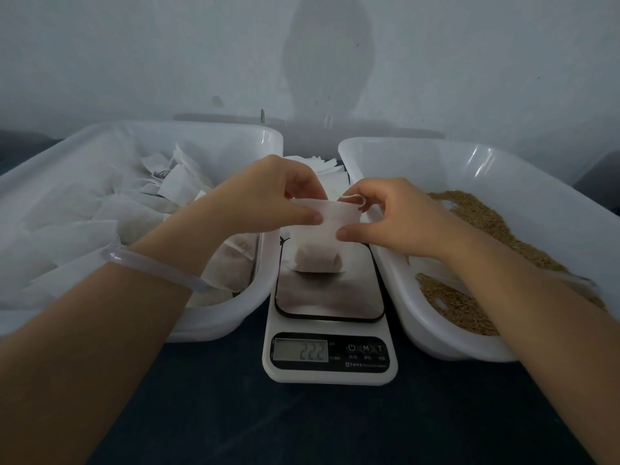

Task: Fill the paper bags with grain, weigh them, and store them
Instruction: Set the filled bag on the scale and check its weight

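Note:
A small white paper bag (317, 243), with grain filling its bottom, stands on the steel platform of a white kitchen scale (330, 333). The display reads 22.2. My left hand (271, 196) pinches the bag's upper left edge between thumb and fingers. My right hand (392, 213) pinches its upper right edge, and a thin string loop shows at the fingertips. A white tub (379, 152) on the right holds brown grain (486, 226). On the left, another white tub (214, 327) holds several filled and folded bags.
A stack of flat empty bags (330, 169) lies behind the scale, between the tubs. All stands on a dark tabletop (302, 424) against a pale wall. A pale bangle (151, 266) circles my left wrist.

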Action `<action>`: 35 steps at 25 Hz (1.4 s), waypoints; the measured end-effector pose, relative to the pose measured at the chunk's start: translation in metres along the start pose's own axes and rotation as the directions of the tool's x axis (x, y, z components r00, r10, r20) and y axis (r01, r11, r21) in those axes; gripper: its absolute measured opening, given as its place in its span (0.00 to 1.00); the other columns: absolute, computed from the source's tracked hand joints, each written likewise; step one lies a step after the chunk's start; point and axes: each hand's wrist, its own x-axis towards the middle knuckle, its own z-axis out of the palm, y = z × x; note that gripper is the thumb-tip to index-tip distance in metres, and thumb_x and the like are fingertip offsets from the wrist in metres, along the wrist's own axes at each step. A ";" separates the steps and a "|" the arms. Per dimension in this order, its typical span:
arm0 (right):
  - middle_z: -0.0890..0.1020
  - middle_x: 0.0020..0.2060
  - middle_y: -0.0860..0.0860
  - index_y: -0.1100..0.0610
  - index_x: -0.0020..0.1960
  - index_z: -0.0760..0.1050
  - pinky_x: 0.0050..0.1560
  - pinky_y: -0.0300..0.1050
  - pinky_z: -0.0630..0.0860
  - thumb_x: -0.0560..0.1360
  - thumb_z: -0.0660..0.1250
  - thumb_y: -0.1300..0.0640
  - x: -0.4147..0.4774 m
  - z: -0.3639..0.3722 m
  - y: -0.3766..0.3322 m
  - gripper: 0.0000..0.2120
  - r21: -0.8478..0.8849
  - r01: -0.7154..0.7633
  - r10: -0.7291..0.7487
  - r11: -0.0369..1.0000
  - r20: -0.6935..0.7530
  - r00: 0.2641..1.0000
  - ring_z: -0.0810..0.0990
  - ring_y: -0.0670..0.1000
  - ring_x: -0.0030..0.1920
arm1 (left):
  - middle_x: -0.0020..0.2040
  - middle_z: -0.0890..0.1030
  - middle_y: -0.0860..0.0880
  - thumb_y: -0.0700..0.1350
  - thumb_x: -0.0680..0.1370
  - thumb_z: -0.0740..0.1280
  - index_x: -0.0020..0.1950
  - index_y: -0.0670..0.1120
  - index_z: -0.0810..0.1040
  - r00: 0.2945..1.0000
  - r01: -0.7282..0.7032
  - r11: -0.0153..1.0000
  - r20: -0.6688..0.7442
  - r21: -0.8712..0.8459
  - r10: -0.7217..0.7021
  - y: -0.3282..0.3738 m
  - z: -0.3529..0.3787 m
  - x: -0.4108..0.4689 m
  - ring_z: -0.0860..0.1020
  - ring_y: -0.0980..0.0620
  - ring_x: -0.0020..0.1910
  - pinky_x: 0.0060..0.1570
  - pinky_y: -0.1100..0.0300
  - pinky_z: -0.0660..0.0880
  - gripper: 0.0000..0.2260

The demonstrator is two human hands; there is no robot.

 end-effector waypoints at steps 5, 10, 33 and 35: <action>0.78 0.39 0.38 0.40 0.43 0.73 0.38 0.23 0.68 0.66 0.76 0.49 0.000 0.000 0.001 0.12 0.000 0.002 -0.002 1.000 0.000 1.000 0.75 0.34 0.44 | 0.41 0.83 0.57 0.42 0.69 0.75 0.44 0.51 0.82 1.000 0.000 1.000 -0.002 -0.009 0.000 0.000 0.000 0.000 0.80 0.62 0.43 0.53 0.63 0.76 0.07; 0.78 0.41 0.37 0.41 0.46 0.73 0.38 0.22 0.67 0.67 0.75 0.48 -0.001 0.000 0.002 0.12 -0.021 -0.005 0.005 1.000 -0.030 1.000 0.75 0.32 0.44 | 0.41 0.83 0.57 0.38 0.69 0.73 0.43 0.54 0.80 1.000 -0.013 0.999 0.018 0.031 0.012 -0.001 0.000 0.000 0.80 0.63 0.42 0.46 0.70 0.75 0.11; 0.82 0.42 0.45 0.50 0.52 0.80 0.36 0.38 0.76 0.70 0.68 0.71 -0.004 -0.004 -0.024 0.19 0.398 0.246 -0.088 0.884 -0.374 0.923 0.77 0.48 0.31 | 0.49 0.78 0.52 0.41 0.66 0.77 0.62 0.49 0.68 0.994 -0.110 0.994 0.014 -0.028 0.110 0.020 0.018 -0.006 0.78 0.55 0.49 0.48 0.61 0.75 0.29; 0.82 0.40 0.42 0.47 0.53 0.80 0.33 0.34 0.74 0.72 0.68 0.71 -0.007 -0.011 -0.024 0.21 0.434 0.213 -0.029 0.876 -0.393 0.919 0.74 0.45 0.29 | 0.46 0.78 0.50 0.38 0.68 0.72 0.54 0.45 0.72 0.994 -0.107 0.994 0.012 0.010 0.107 0.022 0.018 -0.005 0.77 0.51 0.45 0.44 0.57 0.75 0.17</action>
